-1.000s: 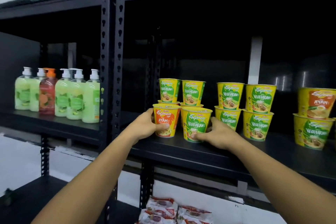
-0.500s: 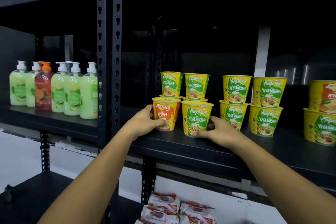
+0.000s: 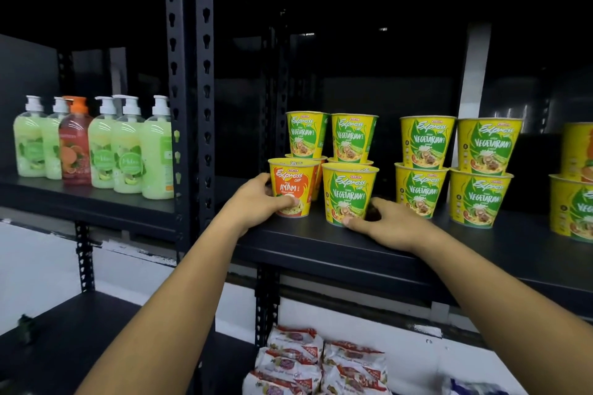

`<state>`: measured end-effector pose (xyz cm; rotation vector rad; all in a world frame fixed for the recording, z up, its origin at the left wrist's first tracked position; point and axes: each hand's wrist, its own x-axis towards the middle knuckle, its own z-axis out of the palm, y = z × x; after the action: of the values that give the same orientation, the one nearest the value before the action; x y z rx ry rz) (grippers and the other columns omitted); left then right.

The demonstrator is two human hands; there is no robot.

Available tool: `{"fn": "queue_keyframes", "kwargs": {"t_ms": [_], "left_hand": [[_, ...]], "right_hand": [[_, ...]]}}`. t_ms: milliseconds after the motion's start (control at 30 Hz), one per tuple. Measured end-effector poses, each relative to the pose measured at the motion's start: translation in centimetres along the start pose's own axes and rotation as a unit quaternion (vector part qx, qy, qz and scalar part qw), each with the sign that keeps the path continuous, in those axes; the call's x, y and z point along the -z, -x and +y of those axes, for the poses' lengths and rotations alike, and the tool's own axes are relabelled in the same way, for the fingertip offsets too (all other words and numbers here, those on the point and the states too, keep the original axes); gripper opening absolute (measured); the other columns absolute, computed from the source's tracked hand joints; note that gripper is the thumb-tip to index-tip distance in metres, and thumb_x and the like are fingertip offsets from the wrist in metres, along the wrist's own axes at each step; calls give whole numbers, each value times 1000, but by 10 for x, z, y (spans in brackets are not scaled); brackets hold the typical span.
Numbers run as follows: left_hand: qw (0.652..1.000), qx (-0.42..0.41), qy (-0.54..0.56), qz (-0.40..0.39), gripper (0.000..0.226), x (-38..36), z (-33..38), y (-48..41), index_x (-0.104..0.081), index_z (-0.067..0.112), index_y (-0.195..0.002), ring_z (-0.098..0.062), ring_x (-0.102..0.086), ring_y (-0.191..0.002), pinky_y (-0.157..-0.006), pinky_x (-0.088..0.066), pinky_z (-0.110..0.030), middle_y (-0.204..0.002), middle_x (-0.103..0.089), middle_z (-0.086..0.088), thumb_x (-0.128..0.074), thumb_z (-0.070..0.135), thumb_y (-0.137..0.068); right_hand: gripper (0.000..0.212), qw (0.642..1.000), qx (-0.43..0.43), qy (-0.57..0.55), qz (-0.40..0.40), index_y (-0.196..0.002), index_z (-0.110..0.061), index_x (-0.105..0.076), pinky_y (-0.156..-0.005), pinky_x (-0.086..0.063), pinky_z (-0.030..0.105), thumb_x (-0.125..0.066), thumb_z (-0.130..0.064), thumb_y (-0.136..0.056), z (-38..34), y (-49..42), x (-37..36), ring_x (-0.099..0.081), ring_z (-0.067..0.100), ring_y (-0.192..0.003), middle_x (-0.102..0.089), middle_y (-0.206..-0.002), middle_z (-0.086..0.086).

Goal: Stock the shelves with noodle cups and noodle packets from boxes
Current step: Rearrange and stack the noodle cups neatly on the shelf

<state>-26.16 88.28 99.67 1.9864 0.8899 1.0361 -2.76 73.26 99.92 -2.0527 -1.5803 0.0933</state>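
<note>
The ayam cup (image 3: 290,186) is gripped by the L hand (image 3: 256,202): the thumb is laid across the front low down, and the fingers are wrapped round the far L side, mostly hidden. The cup stands upright on the shelf (image 3: 353,250), near the front edge, at the L end of the bay. Just beside it on the R, the veg cup (image 3: 348,194) is also upright; whether the two touch can't be told. The veg cup is held low by the R hand (image 3: 390,226): the thumb tip is pressed to the base in front and the fingers are curled round the R side, in a loose, half-closed grip. Behind both, back stacks (image 3: 351,138) of green cups are seen, 2 high. Further R, two more stacks (image 3: 423,144) are set side by side, and edge cups (image 3: 574,205) are cut off by the frame. Soap bottles (image 3: 96,144) are lined up in the next bay L, past the post (image 3: 189,90). Packets (image 3: 321,365) are piled on the level below.
</note>
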Motion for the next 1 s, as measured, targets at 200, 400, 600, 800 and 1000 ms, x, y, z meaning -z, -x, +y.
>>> {"fn": "queue_keyframes", "kwargs": {"t_ms": [200, 400, 600, 800, 1000], "left_hand": [[1000, -5, -9, 15, 56, 0, -1, 0, -51, 31, -125, -2, -64, -93, -70, -44, -19, -104, -68, 10, -86, 33, -83], [999, -14, -19, 27, 56, -2, -1, -1, -49, 33, -125, -3, -64, -93, -70, -45, -20, -104, -68, 10, -86, 35, -82], [998, -22, -33, 40, 55, -4, -3, -2, -49, 35, -123, -3, -63, -95, -70, -44, -21, -106, -67, 12, -85, 38, -82], [998, -30, -41, 49, 56, -5, -3, -1, -53, 33, -128, -2, -62, -96, -73, -45, -22, -107, -66, 12, -85, 38, -82], [996, -30, -56, 57, 56, -7, -2, 0, -55, 29, -132, -1, -62, -95, -74, -45, -21, -107, -67, 12, -83, 37, -84]], "right_hand": [[82, 998, -38, 48, -34, -151, -30, -42, -109, -41, 40, -51, -79, -87, -3, -6, -1, -44, 31, -138, -48, -152, 5], [91, 993, -73, 57, -69, -157, -36, -31, -116, -34, 46, -47, -86, -83, -5, -10, 0, -32, 35, -147, -35, -161, 6], [90, 992, -78, 67, -71, -156, -38, -31, -116, -34, 46, -46, -87, -82, -6, -11, -1, -32, 34, -147, -36, -161, 4], [93, 992, -79, 73, -61, -158, -37, -28, -117, -33, 48, -45, -88, -82, -8, -7, -1, -29, 35, -149, -34, -163, 4], [92, 992, -84, 71, -67, -160, -37, -25, -118, -31, 46, -44, -86, -84, -13, -3, 2, -27, 35, -151, -32, -165, 3]]}}
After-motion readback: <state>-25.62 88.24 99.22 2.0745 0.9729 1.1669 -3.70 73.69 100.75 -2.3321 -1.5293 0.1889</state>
